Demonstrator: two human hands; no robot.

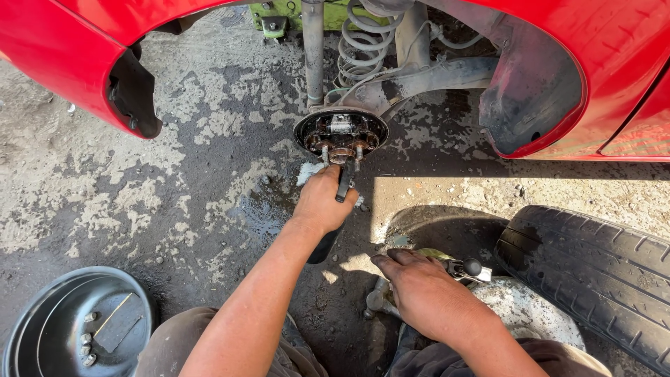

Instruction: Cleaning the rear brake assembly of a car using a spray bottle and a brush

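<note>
Right hand (429, 297) is gripping a hammer (391, 290) near the tyre (593, 279); left hand (322, 199) is holding a black tool (343, 183) against the brake hub (340, 132). Tool could slip off the greasy hub.

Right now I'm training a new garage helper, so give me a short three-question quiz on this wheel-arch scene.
1. True or false: the left hand holds a dark tool against the round rusty brake hub.
2. What lies in the round grey metal bowl? A) small bolts B) a red rag C) a coil spring
3. The right hand rests by the black rubber ____ lying on the ground.

Key: 1 true; 2 A; 3 tyre
</note>
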